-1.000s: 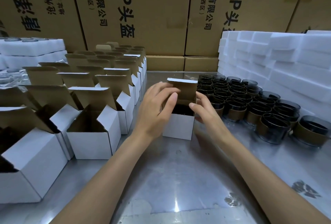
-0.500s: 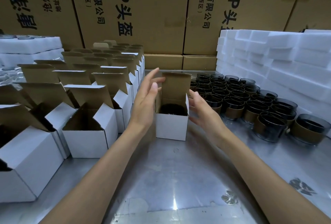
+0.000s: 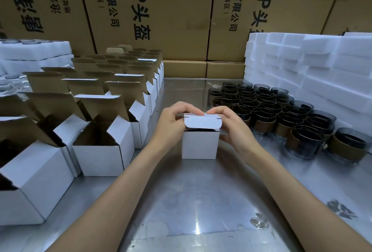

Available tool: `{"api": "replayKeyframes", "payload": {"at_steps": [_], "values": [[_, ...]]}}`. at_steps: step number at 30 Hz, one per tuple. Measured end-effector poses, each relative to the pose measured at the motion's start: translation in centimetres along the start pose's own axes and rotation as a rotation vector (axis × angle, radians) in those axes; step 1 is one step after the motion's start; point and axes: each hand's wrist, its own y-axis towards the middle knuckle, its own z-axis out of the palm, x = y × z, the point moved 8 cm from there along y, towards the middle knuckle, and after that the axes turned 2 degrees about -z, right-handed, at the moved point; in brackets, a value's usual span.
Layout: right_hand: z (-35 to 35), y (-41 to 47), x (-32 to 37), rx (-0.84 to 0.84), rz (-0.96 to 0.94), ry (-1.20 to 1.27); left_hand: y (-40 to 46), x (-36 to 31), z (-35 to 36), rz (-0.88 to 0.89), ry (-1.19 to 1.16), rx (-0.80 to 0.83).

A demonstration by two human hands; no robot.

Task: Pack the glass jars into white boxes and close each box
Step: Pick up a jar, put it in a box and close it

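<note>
A small white box stands on the metal table in the middle of the view. Its lid is folded forward and down, with the tuck flap hanging over the front opening and a dark gap under it. My left hand grips the box's left top corner with curled fingers on the lid. My right hand grips the right side, fingertips pinching the lid's back edge. Whatever is inside the box is hidden. Several dark glass jars with brown bands stand in rows to the right.
Several open white boxes with raised brown-lined lids stand in rows on the left. White foam blocks are stacked at the back right, more foam at the far left. Large printed cardboard cartons wall off the back.
The lid stood upright half a second ago with both hands open beside the box. Now both hands hold the box and the lid is folded down over the top.
</note>
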Motion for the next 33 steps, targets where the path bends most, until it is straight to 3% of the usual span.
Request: {"api": "replayKeyframes", "payload": {"at_steps": [5,11,20,26,33], "values": [[-0.6,0.0,-0.8,0.036,0.093,0.019,0.0,0.7,-0.4,-0.087,-0.163,0.042],[0.1,-0.6,-0.6,0.186,0.018,-0.082,-0.8,1.7,1.0,-0.187,-0.199,0.234],[-0.1,-0.8,0.4,0.135,-0.072,-0.117,-0.8,1.2,0.5,-0.123,-0.212,0.162],[0.0,-0.8,-0.2,0.195,-0.021,-0.050,-1.2,2.1,1.0,-0.227,-0.348,0.281],[0.0,-0.2,-1.3,0.188,0.096,0.016,-1.1,2.8,1.3,-0.279,-0.240,0.320]]}}
